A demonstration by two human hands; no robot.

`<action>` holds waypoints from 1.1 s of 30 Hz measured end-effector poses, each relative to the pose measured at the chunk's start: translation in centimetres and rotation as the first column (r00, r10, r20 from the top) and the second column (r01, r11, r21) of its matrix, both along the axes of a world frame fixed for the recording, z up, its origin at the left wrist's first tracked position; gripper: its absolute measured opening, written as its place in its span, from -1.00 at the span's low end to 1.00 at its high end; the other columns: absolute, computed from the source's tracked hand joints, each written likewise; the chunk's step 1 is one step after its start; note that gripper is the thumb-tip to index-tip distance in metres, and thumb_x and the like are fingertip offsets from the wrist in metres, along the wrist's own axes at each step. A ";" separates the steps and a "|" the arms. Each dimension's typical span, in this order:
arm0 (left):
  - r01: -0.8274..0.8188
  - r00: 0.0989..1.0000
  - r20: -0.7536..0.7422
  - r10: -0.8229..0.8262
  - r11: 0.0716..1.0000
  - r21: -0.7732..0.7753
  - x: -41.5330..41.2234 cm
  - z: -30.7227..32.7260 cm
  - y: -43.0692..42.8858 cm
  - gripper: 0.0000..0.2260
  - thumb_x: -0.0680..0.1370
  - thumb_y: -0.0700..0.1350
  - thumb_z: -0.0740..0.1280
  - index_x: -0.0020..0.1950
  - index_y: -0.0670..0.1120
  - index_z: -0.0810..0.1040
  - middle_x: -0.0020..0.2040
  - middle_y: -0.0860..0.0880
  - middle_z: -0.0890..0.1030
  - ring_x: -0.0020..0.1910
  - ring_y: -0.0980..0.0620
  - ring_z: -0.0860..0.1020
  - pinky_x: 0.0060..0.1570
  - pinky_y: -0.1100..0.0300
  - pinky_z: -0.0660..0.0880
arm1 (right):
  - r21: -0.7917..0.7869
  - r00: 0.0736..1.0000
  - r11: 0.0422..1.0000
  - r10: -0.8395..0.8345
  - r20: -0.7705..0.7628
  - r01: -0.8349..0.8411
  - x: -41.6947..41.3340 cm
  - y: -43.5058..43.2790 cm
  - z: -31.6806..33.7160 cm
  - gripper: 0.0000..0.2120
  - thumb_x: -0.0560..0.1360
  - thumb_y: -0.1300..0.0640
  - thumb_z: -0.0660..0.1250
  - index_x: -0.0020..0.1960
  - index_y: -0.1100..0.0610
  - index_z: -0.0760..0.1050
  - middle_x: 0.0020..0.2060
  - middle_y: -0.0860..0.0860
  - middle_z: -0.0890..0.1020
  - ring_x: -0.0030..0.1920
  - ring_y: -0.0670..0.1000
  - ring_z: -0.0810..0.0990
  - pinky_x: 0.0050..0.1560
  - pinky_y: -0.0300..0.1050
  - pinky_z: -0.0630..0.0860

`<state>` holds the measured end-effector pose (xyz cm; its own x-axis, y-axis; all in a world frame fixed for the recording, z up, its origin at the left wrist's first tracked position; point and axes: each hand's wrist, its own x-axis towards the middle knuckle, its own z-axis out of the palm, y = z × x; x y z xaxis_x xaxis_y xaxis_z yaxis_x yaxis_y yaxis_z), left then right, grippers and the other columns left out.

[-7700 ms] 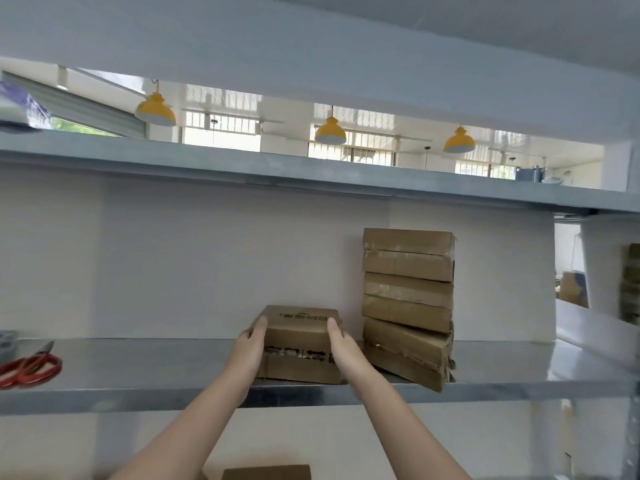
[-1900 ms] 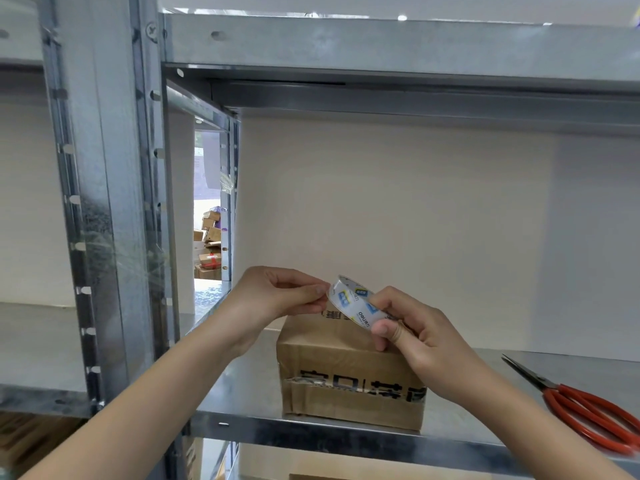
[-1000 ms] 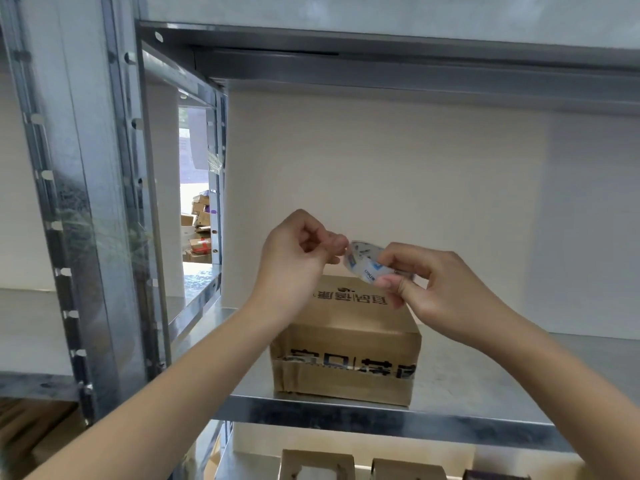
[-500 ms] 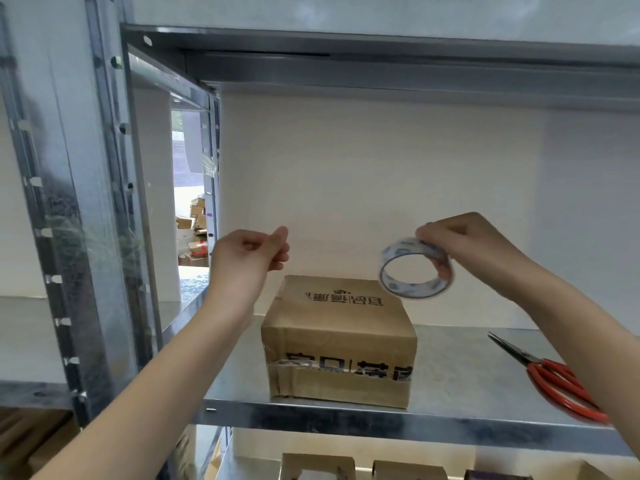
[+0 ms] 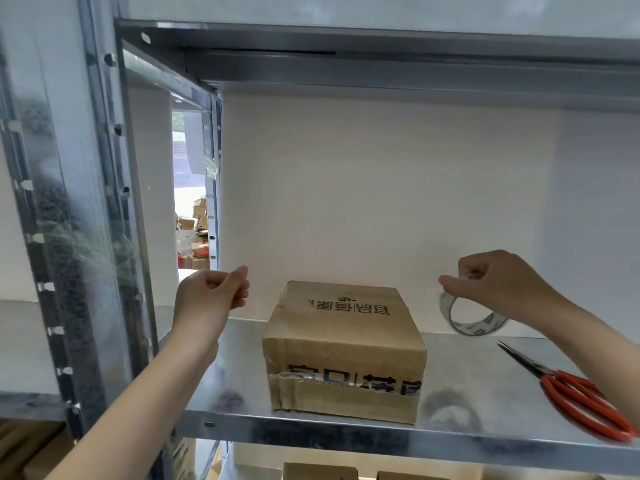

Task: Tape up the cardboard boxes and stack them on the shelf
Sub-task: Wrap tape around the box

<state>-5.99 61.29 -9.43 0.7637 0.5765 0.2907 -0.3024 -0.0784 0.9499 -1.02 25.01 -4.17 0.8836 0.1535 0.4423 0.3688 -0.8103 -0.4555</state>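
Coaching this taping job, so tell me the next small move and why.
Probably lower both hands to lay the tape across the cardboard box top. The left hand pinches what seems the tape end left of the box, the right hand holds the tape roll right of it, both about level with its top; the clear strip itself barely shows. The scissors wait on the shelf.
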 end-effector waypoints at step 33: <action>0.455 0.858 -0.513 -0.019 0.493 0.742 0.0 -1.2 -1.3 -0.85 0.58 -0.12 0.30 0.15 -0.04 0.43 0.15 -0.04 0.52 0.08 -0.01 0.53 0.16 0.14 0.50 | -0.350 0.967 0.935 0.132 0.218 -0.049 -1.6 3.6 -6.1 -0.57 0.31 -0.33 -0.12 -0.38 0.02 0.21 -0.50 -0.03 0.42 -0.42 -0.01 0.29 -0.05 -0.18 0.23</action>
